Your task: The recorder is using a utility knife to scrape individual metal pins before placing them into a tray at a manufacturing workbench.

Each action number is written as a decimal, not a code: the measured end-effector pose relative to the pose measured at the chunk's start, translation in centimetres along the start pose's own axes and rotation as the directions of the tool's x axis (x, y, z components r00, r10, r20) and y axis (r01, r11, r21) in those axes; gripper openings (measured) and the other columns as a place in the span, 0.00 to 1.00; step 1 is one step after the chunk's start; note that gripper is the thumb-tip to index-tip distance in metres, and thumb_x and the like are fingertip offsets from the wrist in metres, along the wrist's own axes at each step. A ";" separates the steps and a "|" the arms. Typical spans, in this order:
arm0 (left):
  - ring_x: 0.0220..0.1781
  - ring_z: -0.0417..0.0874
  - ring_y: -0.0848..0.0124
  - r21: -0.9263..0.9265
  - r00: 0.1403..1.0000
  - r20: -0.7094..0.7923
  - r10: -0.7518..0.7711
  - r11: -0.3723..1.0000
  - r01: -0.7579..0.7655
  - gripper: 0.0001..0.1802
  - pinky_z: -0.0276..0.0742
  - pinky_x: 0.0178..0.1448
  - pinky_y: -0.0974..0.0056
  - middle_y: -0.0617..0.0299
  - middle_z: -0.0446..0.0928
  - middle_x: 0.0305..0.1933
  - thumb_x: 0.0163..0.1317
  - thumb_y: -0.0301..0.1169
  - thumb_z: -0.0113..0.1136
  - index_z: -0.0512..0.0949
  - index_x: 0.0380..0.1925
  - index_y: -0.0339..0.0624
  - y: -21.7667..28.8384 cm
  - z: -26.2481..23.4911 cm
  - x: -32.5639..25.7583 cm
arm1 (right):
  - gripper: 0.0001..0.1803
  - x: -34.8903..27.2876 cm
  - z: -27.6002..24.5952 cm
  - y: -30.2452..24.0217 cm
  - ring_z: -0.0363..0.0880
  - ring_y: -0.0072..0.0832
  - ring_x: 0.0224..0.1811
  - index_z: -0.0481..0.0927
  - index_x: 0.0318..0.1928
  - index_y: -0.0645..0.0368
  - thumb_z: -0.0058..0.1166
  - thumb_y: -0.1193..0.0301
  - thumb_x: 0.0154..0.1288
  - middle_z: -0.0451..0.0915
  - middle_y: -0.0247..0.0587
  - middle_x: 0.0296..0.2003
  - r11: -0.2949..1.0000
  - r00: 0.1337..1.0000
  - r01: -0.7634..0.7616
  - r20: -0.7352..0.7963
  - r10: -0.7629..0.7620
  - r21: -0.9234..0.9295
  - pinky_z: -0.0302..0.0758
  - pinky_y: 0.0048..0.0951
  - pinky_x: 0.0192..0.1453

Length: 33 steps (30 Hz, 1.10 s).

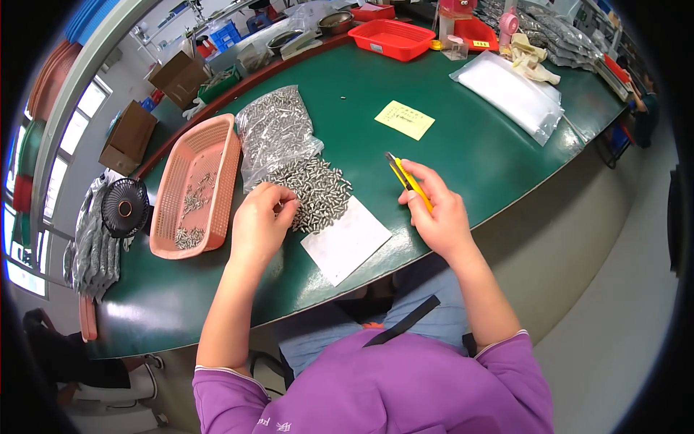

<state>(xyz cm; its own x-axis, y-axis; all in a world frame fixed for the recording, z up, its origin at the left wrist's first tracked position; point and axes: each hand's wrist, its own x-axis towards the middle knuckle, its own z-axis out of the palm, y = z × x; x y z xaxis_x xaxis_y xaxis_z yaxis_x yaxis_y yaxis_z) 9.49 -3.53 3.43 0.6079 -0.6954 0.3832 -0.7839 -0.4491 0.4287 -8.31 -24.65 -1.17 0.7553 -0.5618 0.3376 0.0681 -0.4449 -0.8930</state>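
Observation:
My right hand (437, 210) is closed round a yellow utility knife (410, 182), its tip pointing up and left above the green table. At the near left edge of a heap of small metal pins (318, 189) is my left hand (267, 217), fingers curled with thumb and fingertips close together. Whatever those fingers pinch, if anything, is too small to make out. A clear plastic bag (278, 119) full of the same pins lies behind the heap. Partly under the heap, a white sheet of paper (348, 242) reaches toward the table's front edge.
Left of the heap stands a pink plastic basket (163, 206) with some pins inside. Beside it is a black fan (126, 208). A yellow note (405, 119) lies farther back. Clear plastic bags (510, 90) and a red tray (394, 40) are toward the far side.

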 end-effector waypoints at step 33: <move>0.35 0.78 0.61 -0.161 0.996 0.051 -0.067 0.984 0.074 0.07 0.75 0.38 0.61 0.60 0.78 0.32 0.49 0.20 0.68 0.80 0.28 0.39 4.1 2.2 -9.1 | 0.25 -9.4 3.1 -5.3 0.83 0.40 0.29 0.74 0.60 0.60 0.55 0.78 0.60 0.82 0.47 0.33 0.946 0.909 0.205 0.408 -0.089 -0.250 0.81 0.36 0.29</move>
<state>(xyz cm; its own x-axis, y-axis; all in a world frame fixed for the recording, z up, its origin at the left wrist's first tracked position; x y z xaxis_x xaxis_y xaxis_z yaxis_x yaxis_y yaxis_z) 0.46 -0.26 -0.09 0.6516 -0.6916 0.3117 -0.7063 -0.4031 0.5820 -13.74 -14.85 -0.48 0.9462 -0.1862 0.2647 0.0565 -0.7104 -0.7015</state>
